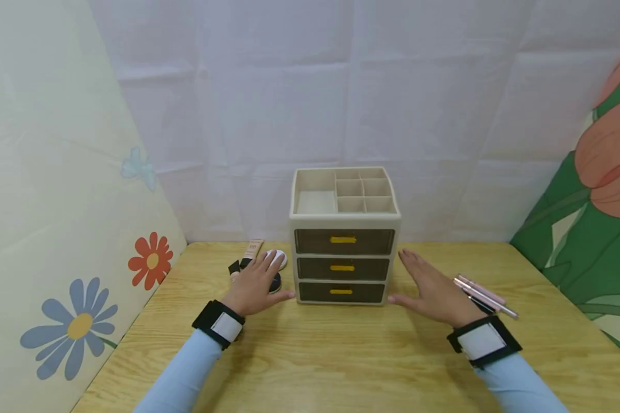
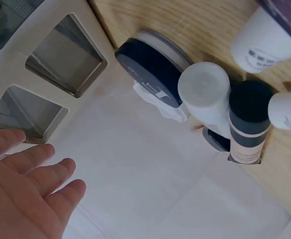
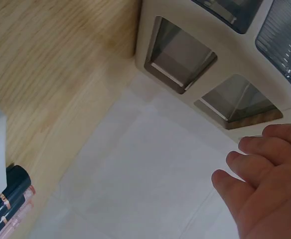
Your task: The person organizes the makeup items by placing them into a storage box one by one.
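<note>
A cream organizer (image 1: 345, 219) with three dark drawers and yellow handles stands at the middle of the table, against the back cloth. Its top is divided into several compartments, which look bare. Just left of it my left hand (image 1: 255, 288) hovers with fingers straight and holds nothing. On the other side, my right hand (image 1: 434, 292) is held with fingers extended, its fingertips near the organizer's right wall. Both wrist views show the organizer's side windows (image 2: 68, 55) beside the fingers. Whether either hand touches the wall I cannot tell.
Left of the organizer are a peach tube (image 1: 252, 250), a white round compact (image 1: 279, 259), a dark round case (image 1: 275, 283) and white bottles (image 2: 204, 84), partly behind my left hand. Slim pink, silver and black cosmetic tubes (image 1: 488, 295) lie on the wooden table (image 1: 330, 355) at right.
</note>
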Demonstrator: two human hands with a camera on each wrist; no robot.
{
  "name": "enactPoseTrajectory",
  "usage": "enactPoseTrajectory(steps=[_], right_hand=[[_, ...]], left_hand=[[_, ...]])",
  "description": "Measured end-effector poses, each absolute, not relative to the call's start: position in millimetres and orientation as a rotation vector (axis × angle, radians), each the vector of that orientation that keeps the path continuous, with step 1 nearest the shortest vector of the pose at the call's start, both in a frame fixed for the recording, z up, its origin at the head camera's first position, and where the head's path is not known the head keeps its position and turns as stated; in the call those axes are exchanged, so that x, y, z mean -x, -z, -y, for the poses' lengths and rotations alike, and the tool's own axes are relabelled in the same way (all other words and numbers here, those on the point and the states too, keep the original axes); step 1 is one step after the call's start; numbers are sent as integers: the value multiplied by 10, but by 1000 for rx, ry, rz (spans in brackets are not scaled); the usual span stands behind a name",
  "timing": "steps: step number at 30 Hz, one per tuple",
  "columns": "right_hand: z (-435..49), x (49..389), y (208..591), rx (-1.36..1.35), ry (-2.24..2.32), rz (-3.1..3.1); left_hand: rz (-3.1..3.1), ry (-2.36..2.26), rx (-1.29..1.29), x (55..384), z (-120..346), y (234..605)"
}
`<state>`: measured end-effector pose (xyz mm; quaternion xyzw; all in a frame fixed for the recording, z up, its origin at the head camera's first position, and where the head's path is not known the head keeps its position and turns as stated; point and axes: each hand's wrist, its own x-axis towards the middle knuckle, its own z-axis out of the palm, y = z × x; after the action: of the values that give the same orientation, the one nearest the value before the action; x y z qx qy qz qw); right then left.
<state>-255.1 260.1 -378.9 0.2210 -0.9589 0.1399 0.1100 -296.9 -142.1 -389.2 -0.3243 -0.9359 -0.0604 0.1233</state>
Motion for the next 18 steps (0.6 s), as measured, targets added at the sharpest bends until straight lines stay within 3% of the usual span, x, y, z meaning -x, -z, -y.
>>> enactPoseTrajectory(steps=[18], right_hand=[[-2551, 2532, 3352, -651, -627, 2626]], left_hand=[[2671, 250, 840, 2870, 1459, 3601]])
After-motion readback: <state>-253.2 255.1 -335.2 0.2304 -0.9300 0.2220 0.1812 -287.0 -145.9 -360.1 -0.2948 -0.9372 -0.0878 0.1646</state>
